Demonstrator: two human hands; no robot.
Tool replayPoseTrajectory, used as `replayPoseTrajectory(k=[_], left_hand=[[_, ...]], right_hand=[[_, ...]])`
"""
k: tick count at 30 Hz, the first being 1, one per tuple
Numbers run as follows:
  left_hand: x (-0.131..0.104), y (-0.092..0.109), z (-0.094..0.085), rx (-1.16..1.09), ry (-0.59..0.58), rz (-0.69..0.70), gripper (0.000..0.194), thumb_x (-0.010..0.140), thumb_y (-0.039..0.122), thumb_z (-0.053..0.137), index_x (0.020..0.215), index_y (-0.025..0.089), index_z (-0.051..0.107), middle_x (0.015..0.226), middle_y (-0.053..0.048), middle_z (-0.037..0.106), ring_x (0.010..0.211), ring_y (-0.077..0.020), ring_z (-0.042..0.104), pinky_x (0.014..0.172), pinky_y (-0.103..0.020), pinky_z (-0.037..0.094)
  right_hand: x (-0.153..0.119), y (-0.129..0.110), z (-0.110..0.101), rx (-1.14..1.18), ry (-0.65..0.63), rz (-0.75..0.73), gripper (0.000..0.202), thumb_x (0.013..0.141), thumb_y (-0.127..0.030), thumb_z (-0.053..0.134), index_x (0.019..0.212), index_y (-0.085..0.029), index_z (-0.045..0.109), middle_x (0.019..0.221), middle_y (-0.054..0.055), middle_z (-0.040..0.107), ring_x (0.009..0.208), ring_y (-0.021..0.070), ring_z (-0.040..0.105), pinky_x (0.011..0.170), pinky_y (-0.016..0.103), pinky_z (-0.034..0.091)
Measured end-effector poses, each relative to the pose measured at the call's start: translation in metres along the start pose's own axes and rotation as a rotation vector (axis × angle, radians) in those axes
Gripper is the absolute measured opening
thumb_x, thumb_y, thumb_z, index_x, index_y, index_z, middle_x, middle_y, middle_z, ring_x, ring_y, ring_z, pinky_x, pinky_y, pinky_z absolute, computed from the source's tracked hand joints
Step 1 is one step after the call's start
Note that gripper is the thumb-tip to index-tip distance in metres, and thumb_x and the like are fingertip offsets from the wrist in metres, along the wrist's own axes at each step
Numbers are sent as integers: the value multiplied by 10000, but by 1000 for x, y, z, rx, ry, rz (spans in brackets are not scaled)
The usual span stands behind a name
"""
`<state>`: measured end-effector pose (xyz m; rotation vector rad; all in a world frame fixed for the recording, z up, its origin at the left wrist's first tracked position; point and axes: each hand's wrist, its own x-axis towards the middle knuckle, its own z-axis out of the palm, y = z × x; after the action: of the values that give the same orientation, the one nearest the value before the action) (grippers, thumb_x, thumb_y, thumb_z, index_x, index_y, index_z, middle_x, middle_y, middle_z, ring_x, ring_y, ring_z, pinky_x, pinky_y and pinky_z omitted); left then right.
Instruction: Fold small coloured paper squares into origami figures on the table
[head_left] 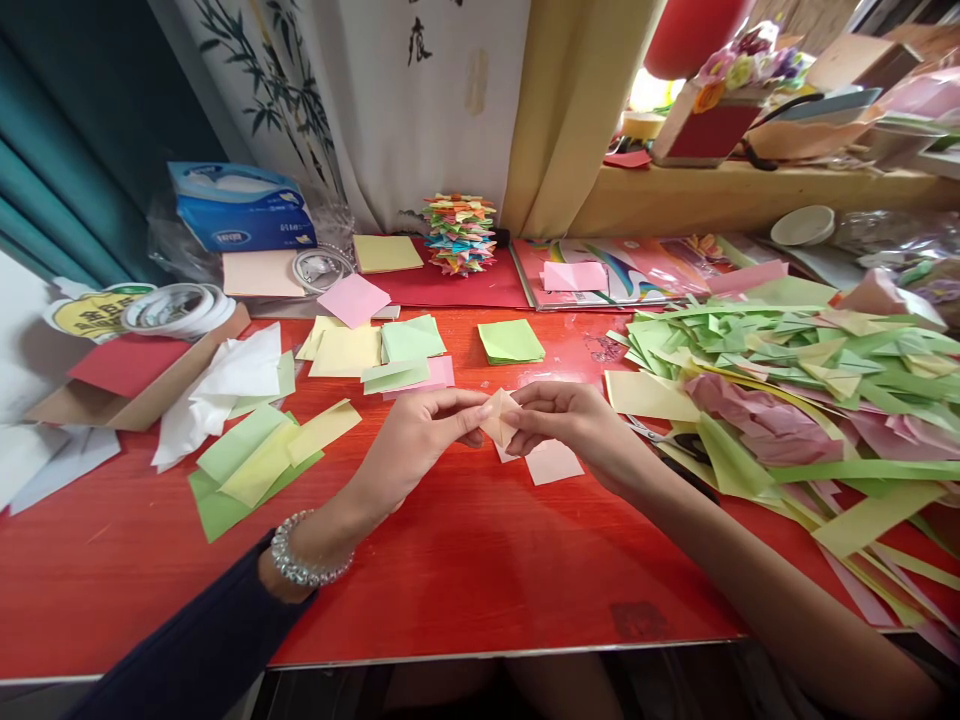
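While the left hand (424, 438) and right hand (568, 417) pinch the small folded peach paper (501, 420) over the middle of the bench (450, 580), back from its front edge, I'd match corners first, then press each crease firmly, since such light paper likely slips.

Light glares at upper right, the red table (450, 590) gleams, and the outer edges stretch.

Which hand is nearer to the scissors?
Right. The right hand is just left of the scissors; the left hand is farther left, across the folded paper both hold.
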<state>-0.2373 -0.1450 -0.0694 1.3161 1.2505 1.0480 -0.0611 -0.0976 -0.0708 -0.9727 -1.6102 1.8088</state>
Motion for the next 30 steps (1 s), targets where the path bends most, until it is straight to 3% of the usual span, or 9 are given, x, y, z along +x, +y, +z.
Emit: replayPoseTrajectory(k=[8, 15, 23, 30], left_hand=[[-2, 0, 3, 80, 39, 60, 223, 800, 357, 548, 893, 174, 635, 805, -20, 630, 691, -120, 543, 655, -240, 454], [1, -1, 1, -69, -61, -24, 242, 780, 311, 578, 974, 168, 595, 930, -48, 626, 772, -140, 573, 734, -285, 472], [0, -2, 1, -140, -26, -35, 152, 761, 271, 612, 883, 182, 616, 821, -10, 625, 693, -108, 566, 689, -253, 469], [0, -2, 0, -368, -1, -113, 75, 730, 210, 630, 798, 204, 662, 688, 20, 602, 623, -90, 561, 677, -247, 492]], right_hand=[[-2, -2, 3, 52, -25, 5, 217, 764, -333, 612, 858, -138, 618, 736, 39, 660, 666, 144, 659, 678, 279, 540], [-1, 2, 3, 96, 33, -44, 188, 762, -304, 620, 874, -167, 557, 683, 33, 673, 616, 159, 664, 623, 293, 542], [-2, 1, 5, 86, 41, -59, 169, 760, -308, 625, 851, -174, 578, 673, 21, 660, 620, 155, 662, 626, 289, 542], [-4, 3, 7, 171, 63, -146, 95, 752, -255, 631, 822, -192, 627, 684, 2, 660, 630, 138, 652, 634, 282, 534]])
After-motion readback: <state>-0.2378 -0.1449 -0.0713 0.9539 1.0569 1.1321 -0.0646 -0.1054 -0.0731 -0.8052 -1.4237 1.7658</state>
